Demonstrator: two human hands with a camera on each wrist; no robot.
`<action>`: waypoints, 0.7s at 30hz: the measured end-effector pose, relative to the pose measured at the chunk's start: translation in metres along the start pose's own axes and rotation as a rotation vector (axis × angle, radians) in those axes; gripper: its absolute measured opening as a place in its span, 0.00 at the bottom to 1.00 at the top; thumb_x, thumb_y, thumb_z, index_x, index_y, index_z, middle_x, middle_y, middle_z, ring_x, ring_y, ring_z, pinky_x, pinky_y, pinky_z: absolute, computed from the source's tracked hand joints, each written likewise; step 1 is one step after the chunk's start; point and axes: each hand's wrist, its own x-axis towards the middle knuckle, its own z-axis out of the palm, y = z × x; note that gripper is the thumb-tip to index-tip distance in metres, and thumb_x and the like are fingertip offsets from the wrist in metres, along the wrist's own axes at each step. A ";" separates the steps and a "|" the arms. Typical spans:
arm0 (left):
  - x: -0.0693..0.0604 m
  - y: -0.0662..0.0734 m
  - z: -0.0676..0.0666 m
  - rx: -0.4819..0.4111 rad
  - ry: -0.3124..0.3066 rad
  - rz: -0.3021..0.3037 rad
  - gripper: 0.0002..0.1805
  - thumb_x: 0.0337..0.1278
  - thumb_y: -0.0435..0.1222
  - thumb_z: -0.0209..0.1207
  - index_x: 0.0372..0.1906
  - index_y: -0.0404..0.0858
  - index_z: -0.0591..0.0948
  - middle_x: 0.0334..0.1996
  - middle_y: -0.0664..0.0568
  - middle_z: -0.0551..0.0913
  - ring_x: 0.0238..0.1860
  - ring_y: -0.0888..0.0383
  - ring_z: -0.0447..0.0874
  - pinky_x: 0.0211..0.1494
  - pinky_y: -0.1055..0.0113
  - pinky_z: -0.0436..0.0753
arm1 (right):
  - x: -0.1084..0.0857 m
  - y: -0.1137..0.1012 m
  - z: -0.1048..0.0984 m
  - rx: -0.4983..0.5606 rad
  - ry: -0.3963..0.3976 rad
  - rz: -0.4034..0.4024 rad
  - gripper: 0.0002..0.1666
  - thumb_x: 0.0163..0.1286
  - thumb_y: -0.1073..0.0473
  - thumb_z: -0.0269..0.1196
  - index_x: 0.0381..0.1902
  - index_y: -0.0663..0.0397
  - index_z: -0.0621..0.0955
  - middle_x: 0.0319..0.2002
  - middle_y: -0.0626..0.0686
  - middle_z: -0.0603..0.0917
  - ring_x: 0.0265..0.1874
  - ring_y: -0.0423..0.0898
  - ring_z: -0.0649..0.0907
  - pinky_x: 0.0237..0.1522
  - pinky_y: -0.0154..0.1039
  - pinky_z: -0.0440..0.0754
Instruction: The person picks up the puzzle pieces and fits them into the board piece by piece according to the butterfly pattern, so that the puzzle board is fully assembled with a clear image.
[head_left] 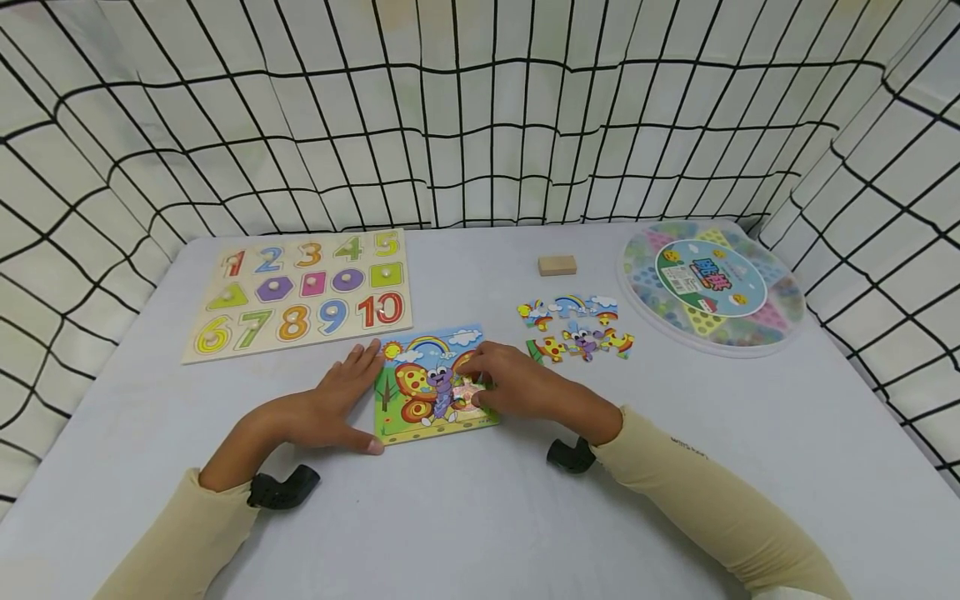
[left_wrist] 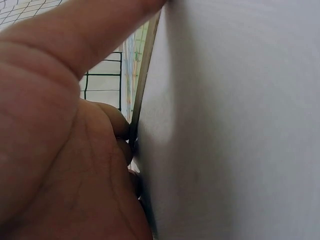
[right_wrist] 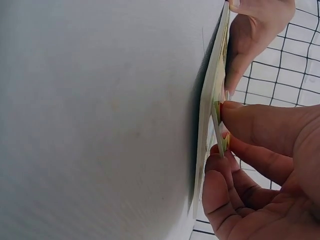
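A jigsaw puzzle board (head_left: 437, 432) with a butterfly picture lies flat on the white table in the head view. My left hand (head_left: 330, 408) rests along its left side, fingers spread, with the fingertips and the thumb touching the edge. Over the right part of the board, my right hand (head_left: 517, 383) pinches a puzzle piece (right_wrist: 218, 131) between thumb and fingers. In the right wrist view that piece tilts away from the board's surface. A pale patch shows in the picture beside the fingers, partly covered by them. Several loose puzzle pieces (head_left: 583, 340) lie right of the board.
A wooden number and shape board (head_left: 300, 292) lies at the back left. A small wooden block (head_left: 557, 266) stands behind the loose pieces. At the back right is a round, flat, clear-lidded case (head_left: 712, 279). Black netting (head_left: 492, 125) over white cloth surrounds the table.
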 end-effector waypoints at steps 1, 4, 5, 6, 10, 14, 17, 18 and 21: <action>0.000 0.000 0.000 0.002 -0.001 0.000 0.67 0.43 0.57 0.70 0.77 0.32 0.41 0.77 0.43 0.28 0.74 0.41 0.20 0.72 0.39 0.34 | 0.000 0.000 0.000 0.007 0.004 -0.003 0.22 0.64 0.64 0.68 0.57 0.57 0.82 0.43 0.50 0.76 0.39 0.43 0.75 0.39 0.33 0.77; 0.001 0.000 -0.001 0.009 -0.002 0.001 0.67 0.43 0.58 0.70 0.77 0.32 0.41 0.77 0.42 0.27 0.74 0.41 0.20 0.72 0.39 0.34 | -0.001 0.001 -0.001 0.018 0.013 -0.018 0.21 0.63 0.65 0.68 0.55 0.57 0.83 0.43 0.50 0.75 0.39 0.43 0.76 0.40 0.33 0.77; 0.001 0.000 -0.001 0.009 -0.003 0.002 0.67 0.43 0.58 0.70 0.77 0.32 0.40 0.77 0.42 0.27 0.74 0.41 0.20 0.72 0.39 0.34 | -0.001 0.002 -0.001 0.020 0.016 -0.025 0.20 0.63 0.65 0.69 0.54 0.57 0.83 0.43 0.50 0.75 0.40 0.43 0.76 0.40 0.34 0.77; 0.001 0.000 -0.001 0.009 -0.003 0.003 0.68 0.43 0.58 0.70 0.77 0.32 0.40 0.77 0.42 0.27 0.74 0.41 0.20 0.72 0.39 0.34 | -0.001 0.002 -0.001 0.018 0.017 -0.032 0.20 0.63 0.65 0.69 0.54 0.57 0.83 0.42 0.50 0.75 0.40 0.43 0.76 0.40 0.34 0.77; 0.001 0.001 -0.001 0.005 -0.009 0.005 0.68 0.44 0.58 0.70 0.77 0.32 0.40 0.76 0.42 0.27 0.74 0.41 0.20 0.72 0.40 0.33 | 0.000 0.004 -0.001 -0.005 0.012 -0.047 0.21 0.62 0.65 0.69 0.54 0.57 0.83 0.40 0.50 0.77 0.39 0.43 0.76 0.40 0.33 0.76; 0.000 0.002 -0.002 0.004 -0.011 -0.003 0.68 0.44 0.58 0.70 0.77 0.32 0.40 0.77 0.42 0.27 0.74 0.41 0.20 0.72 0.40 0.33 | 0.002 0.005 0.000 -0.012 -0.002 -0.048 0.21 0.62 0.65 0.69 0.54 0.57 0.83 0.41 0.49 0.78 0.39 0.43 0.76 0.41 0.33 0.76; -0.001 0.003 -0.001 0.001 -0.009 -0.008 0.68 0.43 0.57 0.70 0.77 0.32 0.40 0.77 0.42 0.27 0.74 0.41 0.20 0.72 0.40 0.33 | 0.002 0.004 0.001 -0.013 -0.010 -0.042 0.21 0.63 0.64 0.69 0.55 0.57 0.83 0.42 0.50 0.78 0.39 0.43 0.76 0.41 0.33 0.76; -0.001 0.003 -0.001 -0.002 -0.008 -0.007 0.68 0.43 0.57 0.70 0.77 0.32 0.40 0.77 0.42 0.27 0.74 0.40 0.20 0.72 0.40 0.33 | 0.002 0.004 0.001 -0.014 -0.012 -0.037 0.21 0.63 0.64 0.69 0.55 0.57 0.83 0.42 0.50 0.78 0.39 0.43 0.76 0.40 0.34 0.76; -0.001 0.003 -0.001 -0.007 -0.005 -0.005 0.67 0.43 0.57 0.70 0.77 0.32 0.40 0.77 0.42 0.28 0.74 0.40 0.21 0.72 0.39 0.33 | 0.002 0.003 0.001 -0.019 -0.013 -0.026 0.21 0.63 0.64 0.69 0.55 0.57 0.83 0.42 0.50 0.77 0.39 0.43 0.76 0.40 0.34 0.76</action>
